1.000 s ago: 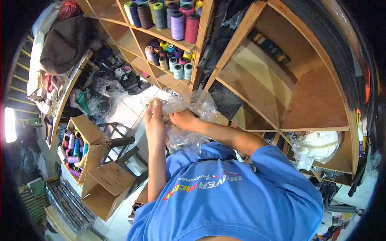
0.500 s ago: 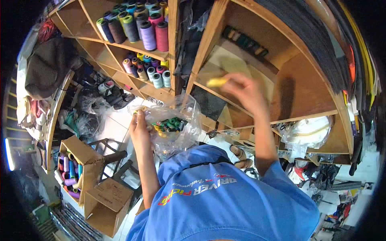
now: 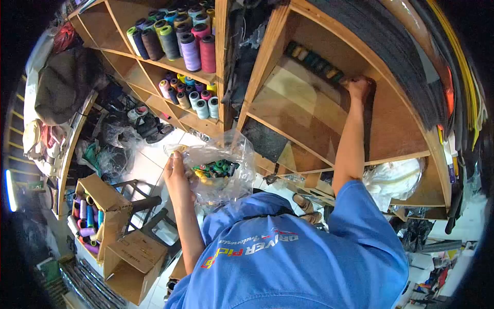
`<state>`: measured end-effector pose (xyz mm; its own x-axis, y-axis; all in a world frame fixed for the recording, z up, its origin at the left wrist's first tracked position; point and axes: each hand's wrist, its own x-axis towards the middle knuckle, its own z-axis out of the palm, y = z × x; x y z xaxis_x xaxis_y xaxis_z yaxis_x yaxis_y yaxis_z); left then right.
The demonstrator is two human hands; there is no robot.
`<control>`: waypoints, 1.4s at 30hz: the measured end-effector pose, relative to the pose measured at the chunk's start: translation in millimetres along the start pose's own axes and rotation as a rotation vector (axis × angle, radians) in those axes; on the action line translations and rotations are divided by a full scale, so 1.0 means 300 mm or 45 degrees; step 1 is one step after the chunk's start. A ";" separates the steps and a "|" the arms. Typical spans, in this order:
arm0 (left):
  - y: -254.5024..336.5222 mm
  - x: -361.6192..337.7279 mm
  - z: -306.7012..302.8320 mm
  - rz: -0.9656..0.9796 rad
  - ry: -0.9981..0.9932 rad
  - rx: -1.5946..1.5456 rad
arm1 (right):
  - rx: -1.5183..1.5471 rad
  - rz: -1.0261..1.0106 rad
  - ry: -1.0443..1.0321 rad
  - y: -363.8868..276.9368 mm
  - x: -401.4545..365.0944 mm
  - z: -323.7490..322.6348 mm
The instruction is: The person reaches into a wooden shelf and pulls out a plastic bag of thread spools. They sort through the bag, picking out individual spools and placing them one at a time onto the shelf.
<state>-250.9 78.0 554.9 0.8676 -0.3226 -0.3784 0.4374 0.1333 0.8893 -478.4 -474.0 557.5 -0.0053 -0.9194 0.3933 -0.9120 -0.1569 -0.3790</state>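
Note:
My left hand (image 3: 178, 175) is closed on the gathered edge of a clear plastic bag (image 3: 239, 154), holding it open in front of my body. Inside the bag lie several small thread spools (image 3: 218, 167), mostly green with some yellow. My right hand (image 3: 358, 87) reaches up into a wooden shelf compartment, its fingers closed at the near end of a row of small spools (image 3: 314, 63). The row lies along the back, in dark green, tan and yellowish tones. The fingers hide most of the yellow thread spool that this hand carried.
Large thread cones (image 3: 189, 51) stand on shelves at upper left. A cardboard box (image 3: 116, 213) of cones and an open box (image 3: 134, 262) are at lower left. A white plastic-wrapped bundle (image 3: 393, 180) sits below the right compartment. Dark strips (image 3: 406, 67) hang at right.
My right hand has moved up and right, from the front of the compartment to the end of the spool row at its back. My left hand still holds the bag in nearly the same place.

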 end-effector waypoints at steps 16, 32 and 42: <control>-0.020 0.012 -0.028 0.089 0.102 -0.009 | 0.192 -0.089 0.216 -0.020 -0.036 0.071; -0.017 0.012 -0.048 0.038 0.064 0.017 | 0.062 0.202 0.004 0.007 -0.065 0.088; 0.056 -0.036 -0.035 -0.143 0.111 0.182 | 2.141 0.730 -1.244 -0.322 -0.616 -0.300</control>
<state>-250.5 93.7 571.2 0.8351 -0.2446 -0.4927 0.5000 -0.0356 0.8653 -426.3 -256.5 596.6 0.6068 -0.7334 -0.3065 0.3266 0.5816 -0.7450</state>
